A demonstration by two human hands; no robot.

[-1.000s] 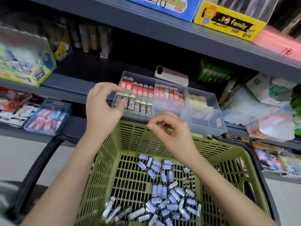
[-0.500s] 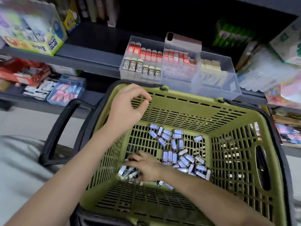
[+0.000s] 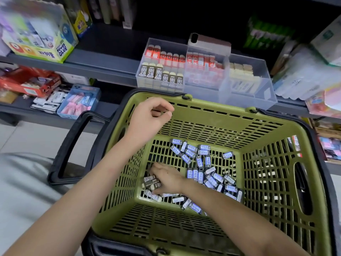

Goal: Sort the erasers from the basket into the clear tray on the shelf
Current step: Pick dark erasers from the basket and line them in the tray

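A green slatted basket (image 3: 217,111) sits in front of the shelf with several small wrapped erasers (image 3: 201,163) scattered on its floor. My right hand (image 3: 166,177) reaches down to the basket's left floor and grips dark 2B erasers (image 3: 150,181). My left hand (image 3: 147,119) hovers over the basket's far left rim, fingers loosely curled, holding nothing. The clear tray (image 3: 265,84) stands on the shelf just behind the basket, with rows of red, 2B and cream erasers in its compartments.
A phone (image 3: 208,43) leans behind the tray. A glue box (image 3: 40,37) stands at the shelf's left. A blue tray of pink erasers (image 3: 79,102) lies on the lower shelf. Black basket handles (image 3: 73,143) hang at the left. Plastic packets (image 3: 306,76) crowd the right.
My right hand came down from the tray into the basket and has closed on dark 2B erasers. My left hand dropped from the tray front to the basket rim. The view tilted down.
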